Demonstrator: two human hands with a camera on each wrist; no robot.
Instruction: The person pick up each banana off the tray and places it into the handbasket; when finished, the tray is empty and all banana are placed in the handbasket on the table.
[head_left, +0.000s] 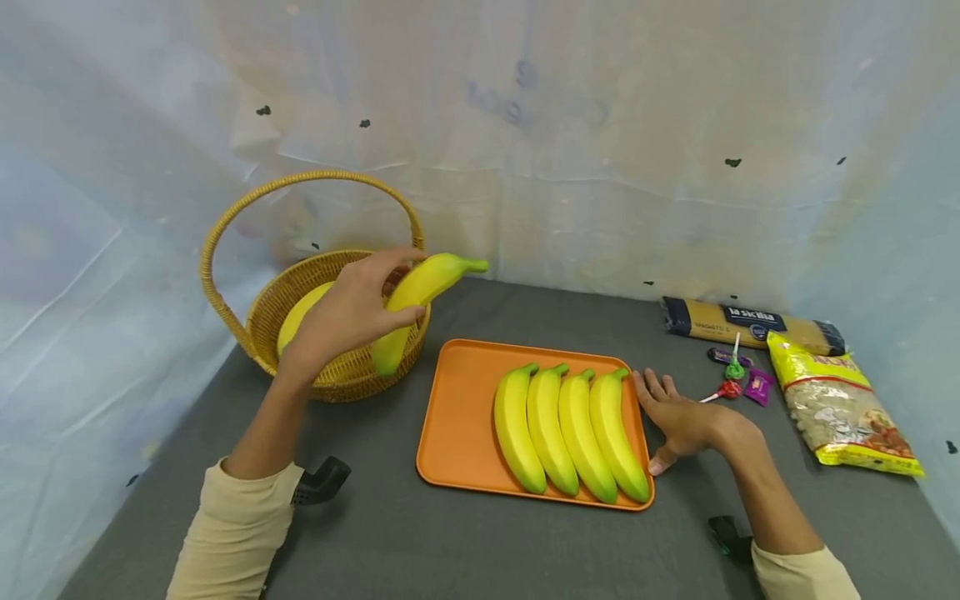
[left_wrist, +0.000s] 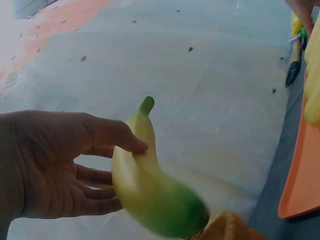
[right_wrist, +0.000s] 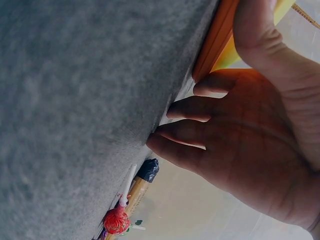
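Both my sleeves sit at the near worktop edge. My left hand [head_left: 345, 312] grips one banana [head_left: 416, 298], thumb and fingers curled round it, above the wicker basket [head_left: 258, 333] at the far left corner; it is yellow, green at both tips. My right hand [head_left: 678, 419] lies flat, fingers spread, against the right edge of the orange tray [head_left: 457, 417]. Four bananas [head_left: 570, 433] lie side by side on the tray, and another yellow fruit [head_left: 300, 315] sits in the basket.

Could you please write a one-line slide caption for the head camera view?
Left hand holds a banana above the wicker basket; right hand rests beside the orange tray.
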